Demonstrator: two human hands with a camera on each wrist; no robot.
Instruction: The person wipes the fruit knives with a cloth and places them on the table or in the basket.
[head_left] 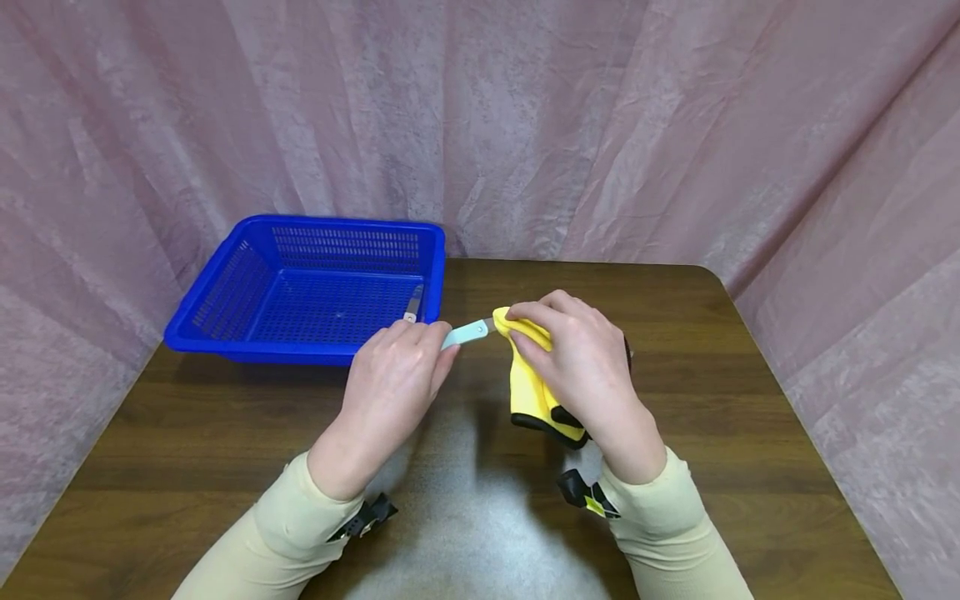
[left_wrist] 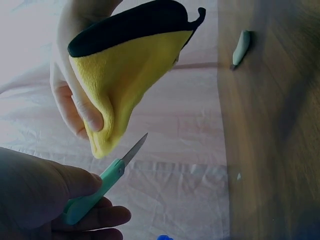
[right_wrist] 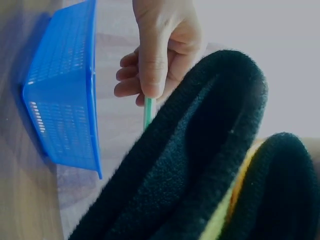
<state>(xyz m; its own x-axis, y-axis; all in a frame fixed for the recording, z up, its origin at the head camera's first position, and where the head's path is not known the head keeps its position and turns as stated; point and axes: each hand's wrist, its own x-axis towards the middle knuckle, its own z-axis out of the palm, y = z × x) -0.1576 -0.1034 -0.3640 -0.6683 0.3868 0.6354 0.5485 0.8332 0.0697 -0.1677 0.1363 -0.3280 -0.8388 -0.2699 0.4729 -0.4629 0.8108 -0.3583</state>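
Note:
My left hand (head_left: 397,371) grips the mint-green handle of a small knife (head_left: 468,332), its blade pointing right. A yellow cloth (head_left: 531,385) with black edging is pinched between the thumb and fingers of my right hand (head_left: 585,358) and hangs below them. In the head view the cloth's corner covers the blade's tip. The left wrist view shows the blade of the knife (left_wrist: 134,150) bare, just beside the lower tip of the cloth (left_wrist: 107,137). The black edge of the cloth (right_wrist: 220,115) fills much of the right wrist view and hides the blade there.
On the left of the brown wooden table (head_left: 697,400) stands a blue plastic basket (head_left: 337,222). Another knife (head_left: 413,304) leans inside its right end. A pale green object (left_wrist: 242,48) lies on the table in the left wrist view. Pink curtains (head_left: 525,125) hang behind.

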